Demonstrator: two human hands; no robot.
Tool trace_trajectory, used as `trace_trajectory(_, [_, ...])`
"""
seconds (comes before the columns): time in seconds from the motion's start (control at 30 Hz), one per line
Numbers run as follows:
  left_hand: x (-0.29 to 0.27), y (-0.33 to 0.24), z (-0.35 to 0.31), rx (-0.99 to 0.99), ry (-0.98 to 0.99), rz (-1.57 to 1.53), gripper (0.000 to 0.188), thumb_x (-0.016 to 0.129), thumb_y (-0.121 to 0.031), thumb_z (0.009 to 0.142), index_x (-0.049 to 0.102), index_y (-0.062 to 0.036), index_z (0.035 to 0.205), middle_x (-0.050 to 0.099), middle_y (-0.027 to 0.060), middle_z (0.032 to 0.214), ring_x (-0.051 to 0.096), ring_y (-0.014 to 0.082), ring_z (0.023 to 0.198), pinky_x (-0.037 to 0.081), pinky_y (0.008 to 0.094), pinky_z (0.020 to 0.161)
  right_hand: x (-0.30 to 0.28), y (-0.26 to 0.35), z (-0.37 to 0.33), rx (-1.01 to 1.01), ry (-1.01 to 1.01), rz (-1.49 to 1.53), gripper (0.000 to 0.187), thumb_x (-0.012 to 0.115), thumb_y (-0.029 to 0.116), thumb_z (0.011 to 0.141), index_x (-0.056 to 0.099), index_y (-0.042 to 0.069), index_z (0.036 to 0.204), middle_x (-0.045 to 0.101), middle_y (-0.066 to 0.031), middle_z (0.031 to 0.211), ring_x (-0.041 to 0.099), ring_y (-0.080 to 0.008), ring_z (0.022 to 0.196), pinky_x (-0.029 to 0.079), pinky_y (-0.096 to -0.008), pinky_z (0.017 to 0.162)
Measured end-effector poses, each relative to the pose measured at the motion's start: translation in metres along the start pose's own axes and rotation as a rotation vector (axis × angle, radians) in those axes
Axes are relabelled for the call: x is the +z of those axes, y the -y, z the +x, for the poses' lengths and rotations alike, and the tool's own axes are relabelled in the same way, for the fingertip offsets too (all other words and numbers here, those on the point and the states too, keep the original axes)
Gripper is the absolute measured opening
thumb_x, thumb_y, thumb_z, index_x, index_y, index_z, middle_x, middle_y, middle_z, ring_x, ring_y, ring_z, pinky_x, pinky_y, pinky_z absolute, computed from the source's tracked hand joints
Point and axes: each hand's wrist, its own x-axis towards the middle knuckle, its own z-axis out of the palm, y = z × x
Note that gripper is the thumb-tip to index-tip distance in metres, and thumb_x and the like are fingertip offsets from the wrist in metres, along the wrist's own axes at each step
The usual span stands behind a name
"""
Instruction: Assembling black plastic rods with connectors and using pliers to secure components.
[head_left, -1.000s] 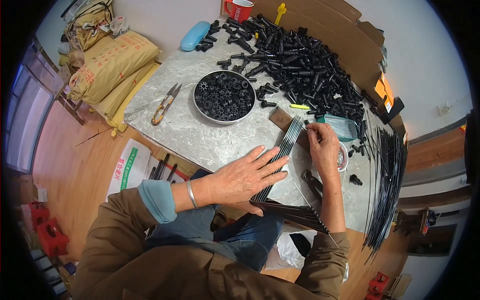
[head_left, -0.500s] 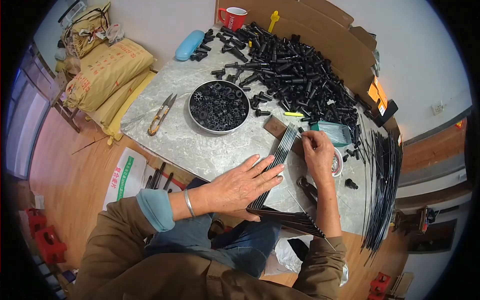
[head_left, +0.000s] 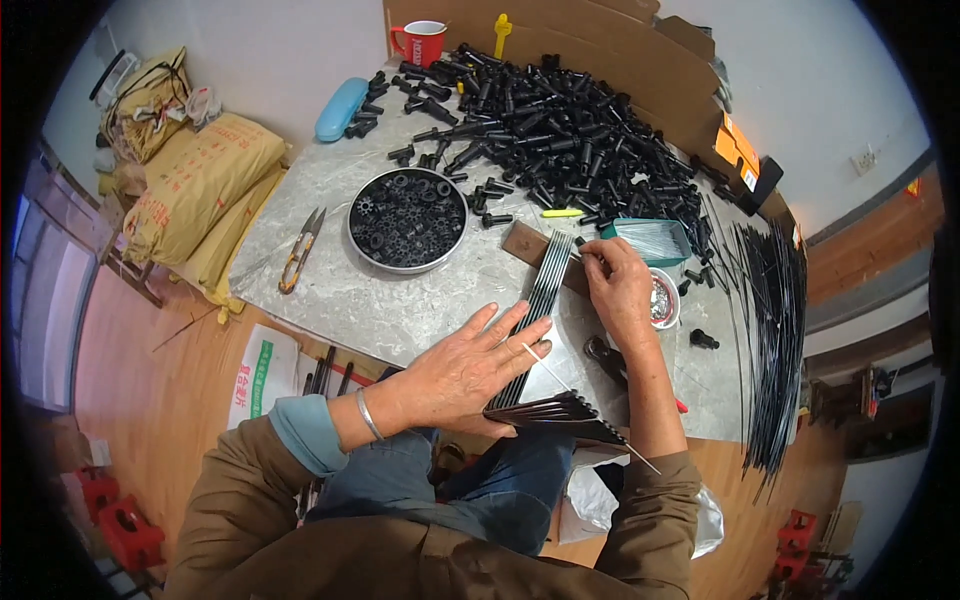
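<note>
A row of thin dark metal ribs (head_left: 541,290) lies side by side over the table's near edge. My left hand (head_left: 465,368) rests flat across them, fingers spread, thumb near the fanned black lengths (head_left: 565,412) joined at their near end. One pale thin rod (head_left: 548,366) sticks up from the fan and crosses by my left fingertips. Beside the ribs' far ends, my right hand (head_left: 622,292) is pinched on a small black piece (head_left: 581,242), mostly hidden by the fingers. Under those far ends lies a brown block (head_left: 525,241).
Black plastic parts (head_left: 560,130) are heaped at the back. A round bowl (head_left: 352,228) holds small black toothed rings; scissors (head_left: 298,258) lie left of it. Right of my hand stand a green box (head_left: 682,240) and a small white bowl (head_left: 674,310). Long black rods (head_left: 770,340) overhang the right edge.
My right hand has moved slightly away from me with the small black piece. The pale rod has shifted up toward my left fingertips. The whole view has swung a little.
</note>
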Motion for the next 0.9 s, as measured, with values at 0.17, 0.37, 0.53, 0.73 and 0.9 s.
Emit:
trace_trajectory(0.17, [-0.007,-0.002,0.003,-0.008,0.074,0.026,0.094,0.073,-0.053,0.071,0.038,0.0007,0.14,0.025,0.0181,0.152,0.021,0.039,0.141,0.021,0.0523,0.114,0.002,0.002,-0.002,0.046,-0.006,0.015,0.008,0.064,0.008,0.082,0.068,0.004,0.088,0.064,-0.0102,0.084,0.062,-0.0304,0.079,0.049,-0.0381,0.069])
trace_trajectory(0.37, [-0.003,-0.004,0.006,0.003,0.047,0.049,0.094,0.075,-0.051,0.068,0.039,-0.0011,0.139,0.027,0.0189,0.151,0.023,0.0397,0.14,0.023,0.0529,0.113,0.001,-0.005,-0.005,0.002,-0.06,0.013,0.008,0.063,0.009,0.082,0.068,0.005,0.086,0.064,-0.0104,0.085,0.062,-0.0306,0.081,0.049,-0.0393,0.071])
trace_trajectory(0.53, [-0.004,-0.007,0.008,-0.006,0.076,0.043,0.097,0.074,-0.055,0.069,0.036,-0.0006,0.14,0.024,0.0207,0.153,0.021,0.0418,0.141,0.02,0.0546,0.113,0.002,-0.002,-0.001,-0.014,-0.053,-0.035,0.008,0.062,0.009,0.082,0.068,0.005,0.087,0.063,-0.01,0.083,0.062,-0.0301,0.079,0.049,-0.0389,0.07])
trace_trajectory(0.73, [-0.004,-0.009,0.009,-0.015,0.079,0.037,0.099,0.076,-0.053,0.067,0.036,-0.0005,0.14,0.024,0.0208,0.153,0.02,0.0422,0.141,0.019,0.0547,0.113,-0.002,-0.012,0.011,-0.257,-0.028,-0.216,0.005,0.062,0.008,0.08,0.067,0.006,0.082,0.061,-0.0091,0.081,0.06,-0.0298,0.08,0.049,-0.0393,0.07])
trace_trajectory(0.9, [-0.003,-0.006,0.008,-0.005,0.054,0.032,0.098,0.078,-0.051,0.066,0.037,-0.0011,0.14,0.025,0.0203,0.152,0.02,0.0415,0.142,0.02,0.0541,0.114,-0.007,-0.017,0.019,-0.277,0.053,-0.067,0.004,0.064,0.006,0.077,0.066,0.006,0.081,0.061,-0.009,0.082,0.059,-0.0293,0.081,0.048,-0.0392,0.071])
